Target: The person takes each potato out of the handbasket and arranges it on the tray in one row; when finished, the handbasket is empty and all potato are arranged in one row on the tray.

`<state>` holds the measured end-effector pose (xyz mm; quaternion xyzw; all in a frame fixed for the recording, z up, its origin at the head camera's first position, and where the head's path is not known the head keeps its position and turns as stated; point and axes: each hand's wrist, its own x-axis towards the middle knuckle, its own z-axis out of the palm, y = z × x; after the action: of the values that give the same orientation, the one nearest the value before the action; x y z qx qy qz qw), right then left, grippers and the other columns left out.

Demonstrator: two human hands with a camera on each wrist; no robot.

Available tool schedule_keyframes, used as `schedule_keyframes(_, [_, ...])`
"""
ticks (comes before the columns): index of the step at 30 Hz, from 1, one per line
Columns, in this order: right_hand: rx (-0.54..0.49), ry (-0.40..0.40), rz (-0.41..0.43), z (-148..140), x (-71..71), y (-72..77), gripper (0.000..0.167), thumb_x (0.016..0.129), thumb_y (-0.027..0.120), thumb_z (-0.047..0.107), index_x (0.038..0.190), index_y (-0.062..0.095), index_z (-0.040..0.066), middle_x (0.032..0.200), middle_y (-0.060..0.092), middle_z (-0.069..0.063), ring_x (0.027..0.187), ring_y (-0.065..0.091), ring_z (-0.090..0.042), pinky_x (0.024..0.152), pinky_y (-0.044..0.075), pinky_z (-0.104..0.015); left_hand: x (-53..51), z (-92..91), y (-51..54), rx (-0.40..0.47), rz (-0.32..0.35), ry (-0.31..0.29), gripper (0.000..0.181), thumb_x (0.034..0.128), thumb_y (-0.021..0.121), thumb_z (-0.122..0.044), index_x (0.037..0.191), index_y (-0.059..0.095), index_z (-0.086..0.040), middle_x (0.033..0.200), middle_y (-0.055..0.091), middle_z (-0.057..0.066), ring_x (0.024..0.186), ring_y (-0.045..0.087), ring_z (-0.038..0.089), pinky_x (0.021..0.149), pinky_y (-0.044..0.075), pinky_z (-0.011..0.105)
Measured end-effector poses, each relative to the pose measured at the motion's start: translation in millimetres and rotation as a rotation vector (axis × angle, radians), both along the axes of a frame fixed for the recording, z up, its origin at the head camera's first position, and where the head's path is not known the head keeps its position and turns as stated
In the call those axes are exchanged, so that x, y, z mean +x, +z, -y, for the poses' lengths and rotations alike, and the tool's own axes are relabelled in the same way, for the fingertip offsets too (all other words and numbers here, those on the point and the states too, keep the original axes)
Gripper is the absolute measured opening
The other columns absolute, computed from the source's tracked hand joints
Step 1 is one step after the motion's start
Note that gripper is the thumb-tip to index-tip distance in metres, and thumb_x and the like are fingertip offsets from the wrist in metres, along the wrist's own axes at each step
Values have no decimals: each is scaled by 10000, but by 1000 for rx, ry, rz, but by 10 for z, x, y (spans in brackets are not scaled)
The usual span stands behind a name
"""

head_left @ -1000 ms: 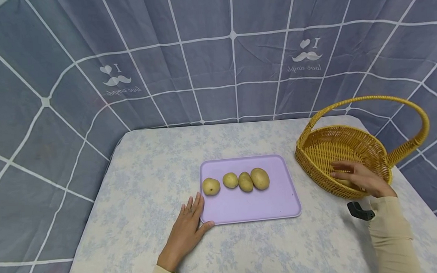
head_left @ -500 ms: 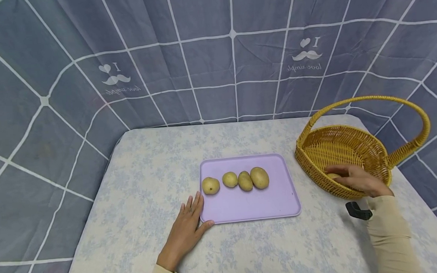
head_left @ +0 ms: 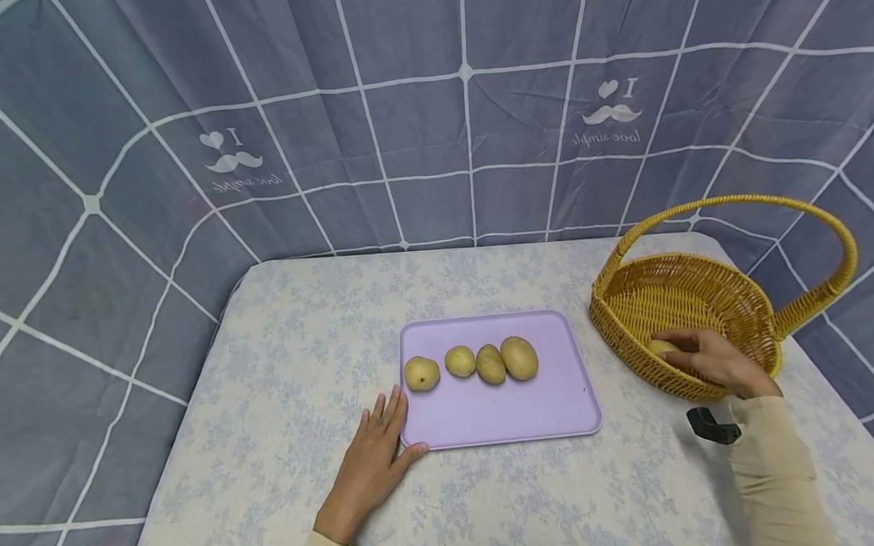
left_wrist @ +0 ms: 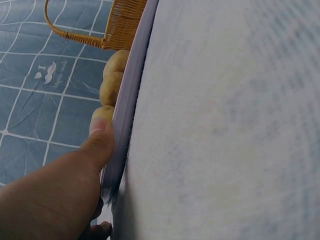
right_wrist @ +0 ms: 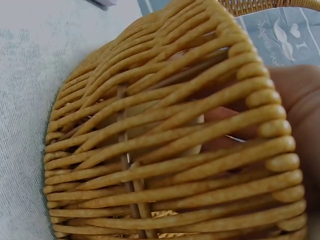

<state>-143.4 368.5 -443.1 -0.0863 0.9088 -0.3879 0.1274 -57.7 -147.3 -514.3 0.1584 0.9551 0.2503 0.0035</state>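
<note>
My right hand (head_left: 716, 362) reaches into the woven wicker basket (head_left: 621, 341), its curled fingers gripping a pale yellow potato (head_left: 661, 347). Much of that potato is covered by the fingers; in the right wrist view the basket wall (right_wrist: 170, 135) hides most of it. My left hand (head_left: 373, 452) lies with fingers extended against the left edge of the lilac tray (head_left: 491, 420), the thumb at its near left corner. Across the tray sits a row of several potatoes (head_left: 520, 358), the leftmost potato (head_left: 421, 374) a little apart from the others.
The basket's tall handle (head_left: 733, 199) arches above the right side of the table. A floral tablecloth (head_left: 298, 332) covers the tabletop. Behind hangs a blue-grey curtain (head_left: 428, 131) with white grid lines.
My right hand has shifted slightly left within the basket, and the potato in its fingers shows more plainly. The left hand, tray and its potatoes stay put.
</note>
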Motion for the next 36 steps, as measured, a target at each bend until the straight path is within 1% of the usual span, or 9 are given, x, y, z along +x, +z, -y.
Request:
schedule_keyframes(6, [-74, -77, -33, -4, 47, 1, 509, 946, 625, 271, 1318, 525, -61, 1204, 612, -163, 958, 529, 93, 777, 464, -101, 10, -2, 7, 5, 9, 1, 835, 920, 529, -541, 1512, 224, -37, 1571, 186, 113, 1455, 150, 331, 1183, 128, 517])
schedule_keyframes(13, [-103, -154, -58, -23, 85, 14, 557, 949, 613, 320, 1365, 487, -29, 1094, 595, 186, 939, 538, 101, 745, 475, -114, 14, 1, -2, 3, 16, 1, 838, 920, 536, -536, 1515, 216, -39, 1572, 182, 110, 1458, 143, 324, 1184, 126, 514])
schedule_keyframes(16, [-157, -182, -91, 18, 116, 52, 529, 956, 606, 299, 1382, 489, 8, 1091, 584, 246, 964, 558, 83, 761, 476, -114, 14, 2, -7, -2, 17, -1, 837, 921, 539, -531, 1515, 213, -40, 1573, 176, 110, 1458, 142, 324, 1183, 129, 518])
schedule_keyframes(21, [-252, -211, -189, 229, 138, 219, 455, 954, 616, 223, 1375, 525, 75, 1147, 607, 213, 1004, 585, 35, 799, 449, -93, 9, 5, 6, 5, 22, -3, 842, 921, 534, -535, 1518, 199, -45, 1575, 165, 107, 1460, 133, 318, 1184, 123, 517])
schedule_keyframes(24, [-313, -188, -241, 423, 118, 321, 444, 946, 623, 161, 1363, 529, 41, 1161, 620, 174, 997, 596, 7, 799, 464, -105, 2, 6, 11, 7, 21, -3, 843, 922, 528, -540, 1517, 199, -42, 1575, 168, 109, 1461, 131, 315, 1185, 121, 515])
schedule_keyframes(27, [-381, -158, -256, 645, 78, 354, 423, 943, 624, 138, 1343, 545, 25, 1172, 627, 142, 1018, 596, -5, 798, 487, -119, -7, 7, 18, 6, 19, 0, 840, 923, 532, -534, 1516, 201, -40, 1575, 169, 108, 1462, 131, 312, 1186, 119, 514])
schedule_keyframes(31, [-420, -117, -246, 926, 14, 279, 419, 948, 621, 159, 1335, 552, 14, 1217, 627, 47, 1044, 588, 12, 792, 502, -131, -9, 4, 22, 11, 21, -1, 835, 924, 540, -523, 1516, 204, -40, 1575, 169, 105, 1462, 132, 311, 1186, 116, 513])
schedule_keyframes(33, [-412, -100, -236, 1043, -27, 204, 420, 948, 624, 176, 1326, 556, 6, 1244, 624, -43, 1045, 587, 17, 804, 498, -127, -7, 4, 18, 15, 21, -2, 834, 923, 544, -519, 1515, 208, -37, 1573, 173, 108, 1461, 134, 314, 1186, 118, 516])
schedule_keyframes(36, [-385, -75, -211, 1174, -101, 54, 437, 946, 629, 197, 1322, 552, -12, 1278, 597, -169, 1083, 586, -37, 847, 484, -124, -3, 4, 14, 13, 26, -4, 834, 924, 540, -521, 1516, 201, -42, 1574, 168, 105, 1461, 128, 312, 1186, 114, 517])
